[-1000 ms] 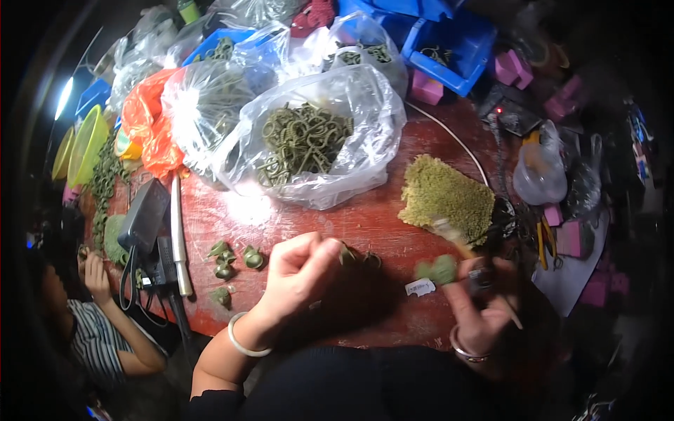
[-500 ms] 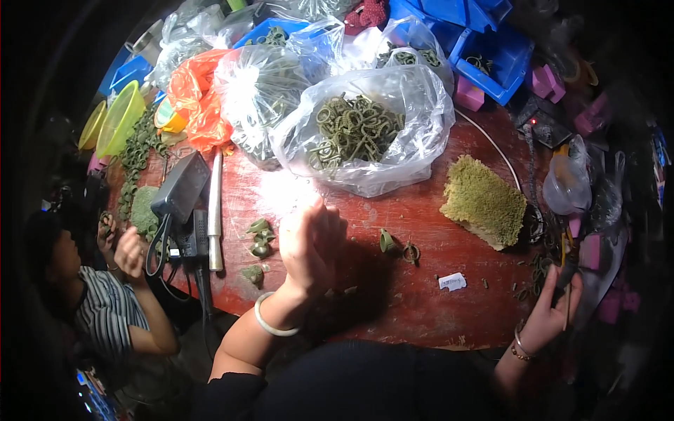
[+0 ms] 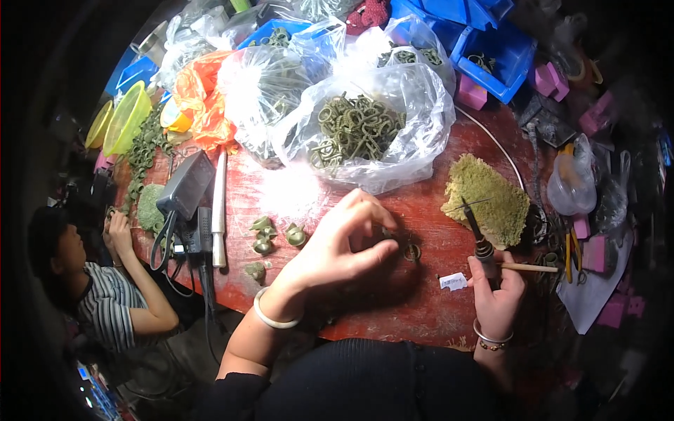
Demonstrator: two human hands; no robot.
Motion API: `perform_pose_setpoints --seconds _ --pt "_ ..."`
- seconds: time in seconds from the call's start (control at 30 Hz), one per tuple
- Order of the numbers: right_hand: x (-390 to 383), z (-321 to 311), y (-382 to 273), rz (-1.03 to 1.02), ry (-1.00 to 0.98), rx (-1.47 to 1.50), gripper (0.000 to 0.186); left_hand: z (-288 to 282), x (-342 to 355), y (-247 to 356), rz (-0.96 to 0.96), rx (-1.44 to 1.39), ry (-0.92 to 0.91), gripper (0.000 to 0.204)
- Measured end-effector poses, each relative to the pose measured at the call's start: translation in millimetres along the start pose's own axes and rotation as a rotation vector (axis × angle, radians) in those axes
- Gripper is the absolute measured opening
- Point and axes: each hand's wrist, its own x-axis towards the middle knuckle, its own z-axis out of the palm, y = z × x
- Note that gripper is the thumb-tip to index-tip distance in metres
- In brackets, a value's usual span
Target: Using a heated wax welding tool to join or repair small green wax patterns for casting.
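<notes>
red table (image 3: 330,312), scuffed surface. left hand (image 3: 344,245) low over its middle, fingers curved, thumb standing apart from forefinger; cannot tell whether anything is gripped, fingertips partly in shadow. small ring (image 3: 413,253) lies on the table just beside that thumb. right hand (image 3: 498,291) closed around a dark hand tool (image 3: 484,248), its thin tip pointing up in front of a rough yellow-green pad (image 3: 489,189); a wooden stick (image 3: 533,268) juts rightward from the same hand. white paper scrap (image 3: 453,281) between the two hands. a few green pieces (image 3: 295,235) left of the left hand. beyond, clear bag (image 3: 425,161) holding a heap of green rings (image 3: 358,130). far left, a co-worker in striped shirt (image 3: 105,309), hands raised together near the table edge.
</notes>
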Motion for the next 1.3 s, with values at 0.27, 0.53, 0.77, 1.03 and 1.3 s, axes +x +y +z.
perform_pose_setpoints --seconds 0.27,0.53,0.77,1.03,1.3 --pt "-1 1 -5 0.109 -0.025 0.135 0.018 5 -4 -10 -0.169 -0.412 -0.055 0.014" --pt "-2 7 -9 0.088 -0.099 0.11 0.015 3 -2 -12 -0.171 -0.733 -0.164 0.015" --pt "-2 11 -6 0.105 -0.067 0.125 0.014 1 -2 -10 -0.255 -0.962 -0.181 0.022" --pt "-3 11 -6 0.112 -0.058 0.121 0.014 4 -3 -7 -0.365 -1.103 -0.145 0.021" --pt "-5 13 -6 0.102 -0.055 0.145 0.015 5 -5 -6 -0.378 -1.238 -0.087 0.019"
